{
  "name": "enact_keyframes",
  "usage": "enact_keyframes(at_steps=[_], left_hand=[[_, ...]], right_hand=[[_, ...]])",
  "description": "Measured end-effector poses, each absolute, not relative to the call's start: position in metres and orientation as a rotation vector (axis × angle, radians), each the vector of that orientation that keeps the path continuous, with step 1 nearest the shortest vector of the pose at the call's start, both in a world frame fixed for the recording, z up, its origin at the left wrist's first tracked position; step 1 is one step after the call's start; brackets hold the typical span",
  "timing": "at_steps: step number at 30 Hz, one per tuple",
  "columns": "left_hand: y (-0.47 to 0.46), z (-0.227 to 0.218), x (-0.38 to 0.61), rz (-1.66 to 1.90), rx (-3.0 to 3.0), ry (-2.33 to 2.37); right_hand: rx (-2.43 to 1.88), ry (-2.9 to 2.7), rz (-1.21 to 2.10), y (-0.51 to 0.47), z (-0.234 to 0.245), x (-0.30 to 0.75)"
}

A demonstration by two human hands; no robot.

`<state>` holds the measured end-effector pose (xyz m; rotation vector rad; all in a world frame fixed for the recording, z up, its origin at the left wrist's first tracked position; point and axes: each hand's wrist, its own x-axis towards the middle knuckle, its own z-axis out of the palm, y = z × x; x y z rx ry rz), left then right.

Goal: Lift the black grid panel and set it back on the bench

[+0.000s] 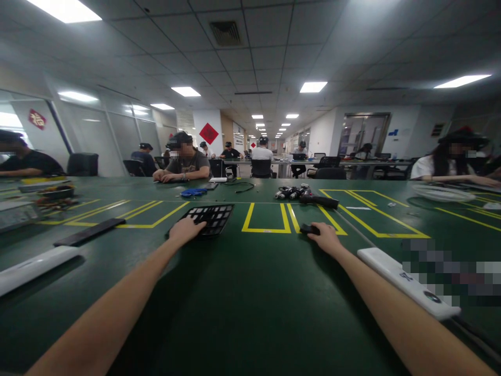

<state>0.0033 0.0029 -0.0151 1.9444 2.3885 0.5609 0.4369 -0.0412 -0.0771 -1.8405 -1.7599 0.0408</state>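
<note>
Two bare hands, both arms stretched far out over one green table (250, 313).

Counted:
- One black keyboard (213, 216), past the table's middle, just left of a yellow taped box (266, 219), tilted a little against the tape lines.
- One small black object (309, 228), on the yellow tape right of that box. Too small to name further.
- Two white bars: left white bar (35, 265) near the table's left edge, right white bar (407, 282) near the right edge, both lying flat.
- One flat black strip (89, 231), between the left white bar and the keyboard.
- One cluster of silver-black cylinders (290, 192), with one black handled tool (319, 201) touching it, farther back from the small black object.
- One blue item (193, 192) and one black cable (240, 184) near the far edge.
- One seated person (183, 163) straight across the far edge, with more people at both far corners and at tables behind.

Left hand (187, 230): palm down, fingers loosely curled, narrow, resting on the keyboard's near left corner. Cannot tell whether gripping or only touching.

Right hand (324, 237): narrow, fingertips at the near end of the small black object, touching it. Cannot tell whether pinched or just touched.
</note>
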Motion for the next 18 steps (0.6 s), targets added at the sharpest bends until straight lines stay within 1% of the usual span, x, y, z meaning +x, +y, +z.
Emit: enact_keyframes(at_steps=[1,4,7,8,10,13,18], left_hand=[[-0.001,-0.017,0.023,0.575,1.974,2.338],[-0.019,-0.026,0.086,0.805,2.080,2.012],[-0.043,-0.038,0.136,0.959,2.123,1.596],[-0.051,-0.042,0.147,0.980,2.132,1.517],[-0.064,-0.047,0.159,0.991,2.139,1.425],[-0.075,-0.050,0.162,0.991,2.119,1.366],[-0.075,-0.050,0.158,0.876,2.129,1.297]], right_hand=[[-1.804,-1.777,0.067,-0.042,-0.076,0.429],[-1.604,-1.822,0.247,-0.047,-0.074,0.399],[-1.135,-1.762,0.674,-0.054,-0.075,0.371],[-0.988,-1.748,0.775,-0.056,-0.075,0.364],[-0.819,-1.761,0.866,-0.062,-0.075,0.354],[-0.825,-1.820,0.831,-0.072,-0.070,0.350],[-0.721,-2.092,0.594,-0.078,-0.061,0.351]])
